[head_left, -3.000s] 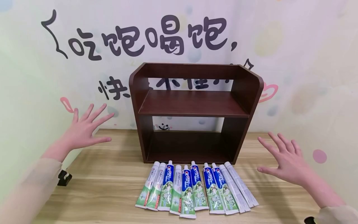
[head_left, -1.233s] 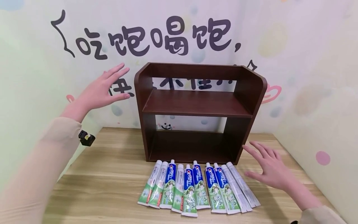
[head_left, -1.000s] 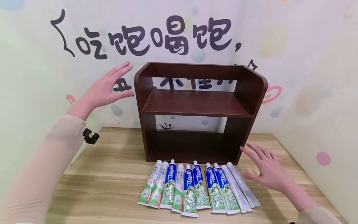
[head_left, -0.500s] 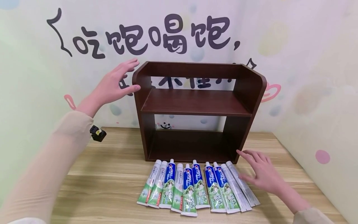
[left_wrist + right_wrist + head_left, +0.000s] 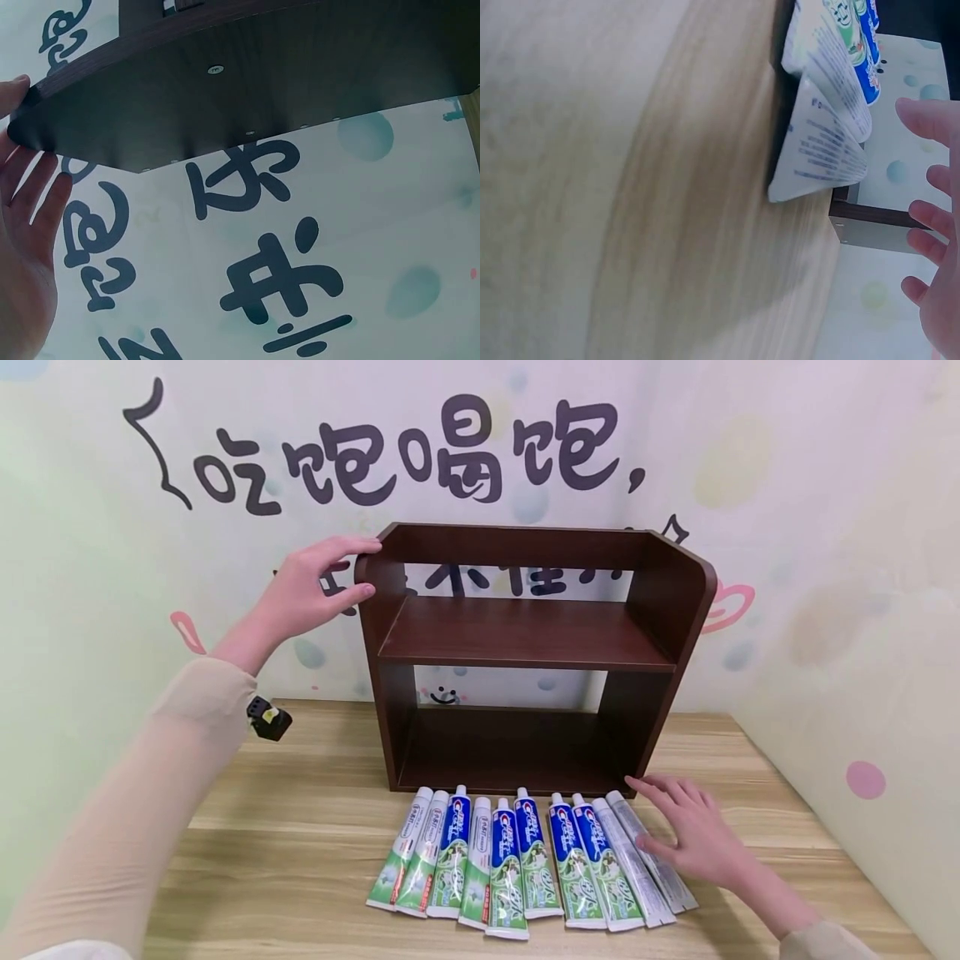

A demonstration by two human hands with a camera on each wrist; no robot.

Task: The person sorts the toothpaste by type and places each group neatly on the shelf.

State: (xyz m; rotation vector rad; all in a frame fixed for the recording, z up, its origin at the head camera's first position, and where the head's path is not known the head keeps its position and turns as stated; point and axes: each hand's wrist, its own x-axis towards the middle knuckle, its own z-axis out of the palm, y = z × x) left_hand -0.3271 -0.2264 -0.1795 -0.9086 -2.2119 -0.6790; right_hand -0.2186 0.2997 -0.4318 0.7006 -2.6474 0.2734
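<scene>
A dark brown two-tier wooden shelf [image 5: 525, 631] stands upright on the table in the head view. At its upper left corner, my left hand [image 5: 303, 589] holds the side panel, thumb at the front edge. In the left wrist view the thumb [image 5: 13, 96] and fingers [image 5: 34, 187] lie on either side of that corner. My right hand [image 5: 697, 835] hovers with spread fingers over the right end of a row of toothpaste tubes [image 5: 506, 877], near the shelf's lower right corner. Some tubes are blue and green, others white and green; the rightmost toothpaste tubes [image 5: 637, 868] look silvery white.
The wood-grain table [image 5: 300, 860] extends on both sides of the shelf. A printed wall [image 5: 465, 452] with dark lettering rises behind it, and side walls close in left and right. A small black device [image 5: 270, 718] is fixed at the left wrist.
My left hand has risen and moved right until it meets the shelf's upper left corner. My right hand has moved left and slightly down, over the rightmost tubes. Shelf and tubes stay put.
</scene>
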